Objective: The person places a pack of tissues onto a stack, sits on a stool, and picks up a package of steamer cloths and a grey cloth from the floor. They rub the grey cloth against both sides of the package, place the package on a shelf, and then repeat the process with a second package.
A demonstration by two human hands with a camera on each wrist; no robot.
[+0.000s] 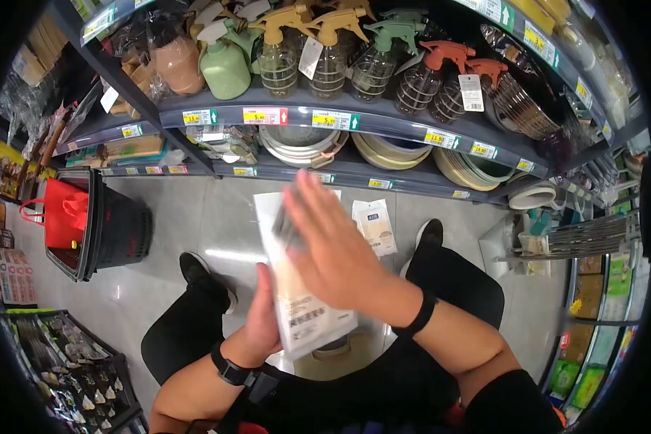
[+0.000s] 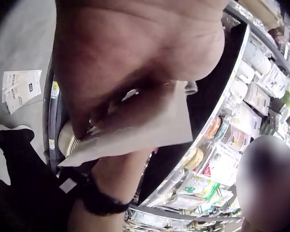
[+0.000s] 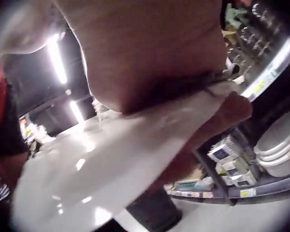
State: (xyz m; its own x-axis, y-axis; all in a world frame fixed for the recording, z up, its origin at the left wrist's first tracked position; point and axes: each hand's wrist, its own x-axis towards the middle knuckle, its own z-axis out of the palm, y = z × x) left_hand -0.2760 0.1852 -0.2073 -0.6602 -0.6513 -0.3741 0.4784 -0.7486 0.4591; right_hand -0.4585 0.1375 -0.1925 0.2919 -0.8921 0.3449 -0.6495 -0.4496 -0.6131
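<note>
A flat white plastic packet (image 1: 304, 307) with a cream middle and dark printing hangs tilted above the floor, between the person's knees. My left hand (image 1: 262, 318) grips it from the left edge, thumb up along that side and the fingers hidden behind it. Across its upper half lies my right hand (image 1: 329, 249), palm down with the fingers straight and somewhat blurred. In the right wrist view the packet's glossy face (image 3: 111, 154) passes just under the right palm. A similar packet (image 1: 375, 228) lies on the floor near the right shoe.
Shelves ahead carry spray bottles (image 1: 278, 69) above and stacked round basins (image 1: 300, 145) below. A black shopping basket (image 1: 123, 224) with a red bag (image 1: 66, 217) stands on the floor at left. Racks of goods (image 1: 593, 311) line the right side.
</note>
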